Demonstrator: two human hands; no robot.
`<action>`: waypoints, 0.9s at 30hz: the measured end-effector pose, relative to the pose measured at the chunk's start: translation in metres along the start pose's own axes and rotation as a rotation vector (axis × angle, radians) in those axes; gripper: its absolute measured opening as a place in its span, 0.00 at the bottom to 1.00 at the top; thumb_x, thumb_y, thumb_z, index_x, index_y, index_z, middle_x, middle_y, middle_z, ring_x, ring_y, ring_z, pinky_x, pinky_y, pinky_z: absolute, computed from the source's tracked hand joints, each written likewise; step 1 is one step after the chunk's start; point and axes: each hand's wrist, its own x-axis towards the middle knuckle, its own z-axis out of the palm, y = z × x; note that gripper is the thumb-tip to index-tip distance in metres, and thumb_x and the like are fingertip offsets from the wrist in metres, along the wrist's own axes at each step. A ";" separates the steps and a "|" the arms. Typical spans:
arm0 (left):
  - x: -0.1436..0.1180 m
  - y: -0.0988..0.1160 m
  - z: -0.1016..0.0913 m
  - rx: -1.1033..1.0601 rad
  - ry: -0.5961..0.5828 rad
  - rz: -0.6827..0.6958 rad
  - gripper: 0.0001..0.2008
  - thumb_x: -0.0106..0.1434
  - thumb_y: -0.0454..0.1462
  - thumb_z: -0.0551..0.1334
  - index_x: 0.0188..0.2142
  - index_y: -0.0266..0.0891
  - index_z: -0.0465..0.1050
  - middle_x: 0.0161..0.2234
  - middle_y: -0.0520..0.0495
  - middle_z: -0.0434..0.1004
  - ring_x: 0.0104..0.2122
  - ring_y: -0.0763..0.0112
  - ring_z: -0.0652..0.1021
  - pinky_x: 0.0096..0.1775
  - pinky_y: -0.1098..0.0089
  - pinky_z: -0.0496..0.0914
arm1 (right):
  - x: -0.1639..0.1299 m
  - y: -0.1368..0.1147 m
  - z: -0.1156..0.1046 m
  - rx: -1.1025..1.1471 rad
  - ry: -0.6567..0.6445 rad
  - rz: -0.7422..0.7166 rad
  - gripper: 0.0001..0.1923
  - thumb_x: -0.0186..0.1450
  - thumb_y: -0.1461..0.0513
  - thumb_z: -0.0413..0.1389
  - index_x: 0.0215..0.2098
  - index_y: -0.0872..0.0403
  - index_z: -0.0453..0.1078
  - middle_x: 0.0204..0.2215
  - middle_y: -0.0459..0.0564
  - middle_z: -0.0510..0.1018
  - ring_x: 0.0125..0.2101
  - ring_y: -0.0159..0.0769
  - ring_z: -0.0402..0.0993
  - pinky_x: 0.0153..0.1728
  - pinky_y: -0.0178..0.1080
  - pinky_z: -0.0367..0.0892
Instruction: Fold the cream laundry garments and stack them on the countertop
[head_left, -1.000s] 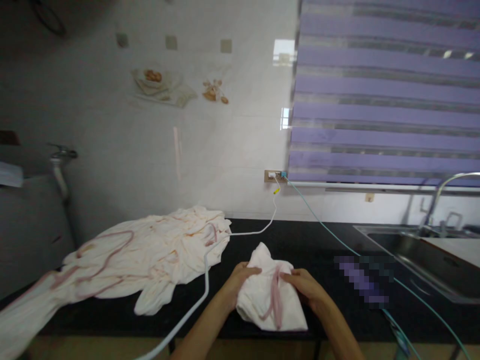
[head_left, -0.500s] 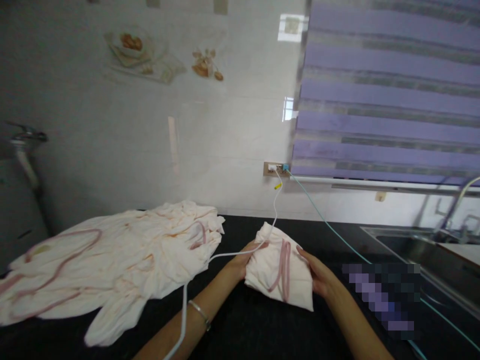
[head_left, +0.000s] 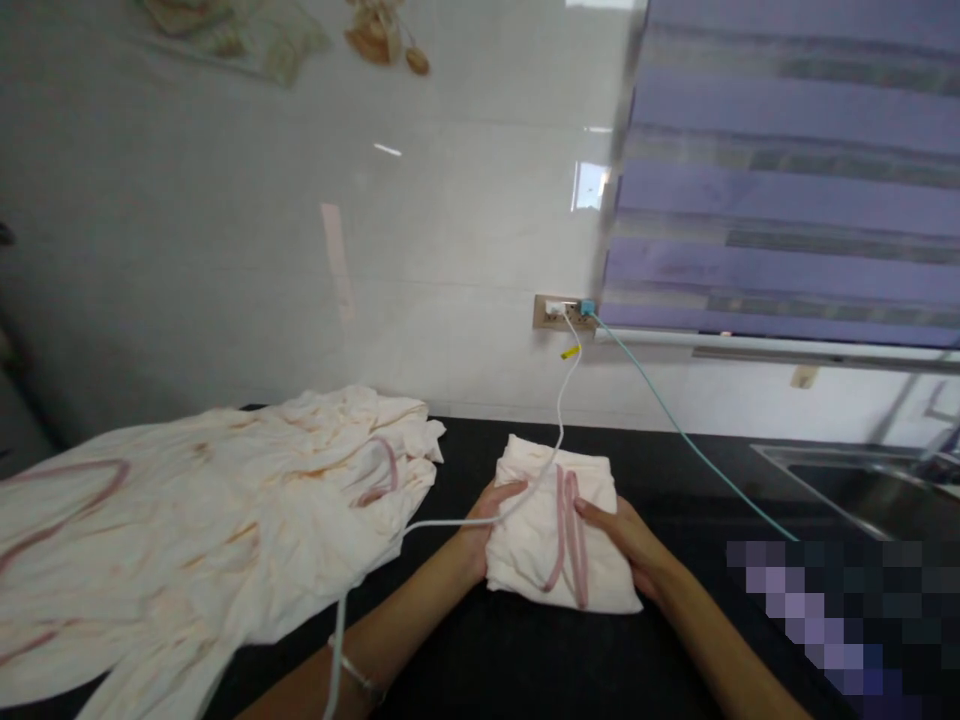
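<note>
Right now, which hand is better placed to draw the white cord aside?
Probably the left hand: in this view the white cord passes across it and the left part of the folded cloth. The right hand holds the cloth's other side, by the pink strips, away from the cord.

A pale, glossy tiled wall [head_left: 225,220] fills the back of the room; faded food motifs [head_left: 375,35] decorate its upper left part, and a bright window-like reflection [head_left: 591,185] glints near its middle; a purple blind [head_left: 735,190] with greyish see-through bands covers the upper right, its pale bottom rail [head_left: 750,345] ending beside a brownish socket plate [head_left: 540,312]; below runs a black countertop [head_left: 465,650], with a metal sink [head_left: 885,505] set in at right; the left edge lies in dim shade.
</note>
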 end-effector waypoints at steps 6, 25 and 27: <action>-0.004 -0.005 0.005 0.035 0.017 0.111 0.26 0.54 0.33 0.72 0.53 0.33 0.76 0.47 0.36 0.83 0.47 0.47 0.83 0.54 0.54 0.73 | -0.006 -0.006 -0.008 0.080 -0.116 0.177 0.32 0.56 0.59 0.72 0.56 0.59 0.72 0.49 0.62 0.82 0.48 0.51 0.81 0.58 0.52 0.70; 0.002 -0.014 0.001 0.074 -0.026 0.170 0.32 0.49 0.36 0.76 0.54 0.37 0.75 0.46 0.37 0.83 0.47 0.47 0.83 0.52 0.55 0.75 | 0.000 0.005 -0.002 -0.046 0.031 -0.038 0.36 0.48 0.58 0.75 0.54 0.56 0.74 0.49 0.60 0.82 0.48 0.54 0.81 0.55 0.54 0.72; -0.001 -0.013 0.001 0.091 0.000 0.149 0.32 0.49 0.37 0.77 0.53 0.37 0.75 0.47 0.36 0.83 0.46 0.48 0.83 0.51 0.55 0.76 | 0.002 0.007 -0.007 -0.072 0.065 -0.044 0.35 0.47 0.59 0.74 0.53 0.57 0.75 0.48 0.59 0.82 0.47 0.55 0.81 0.54 0.54 0.72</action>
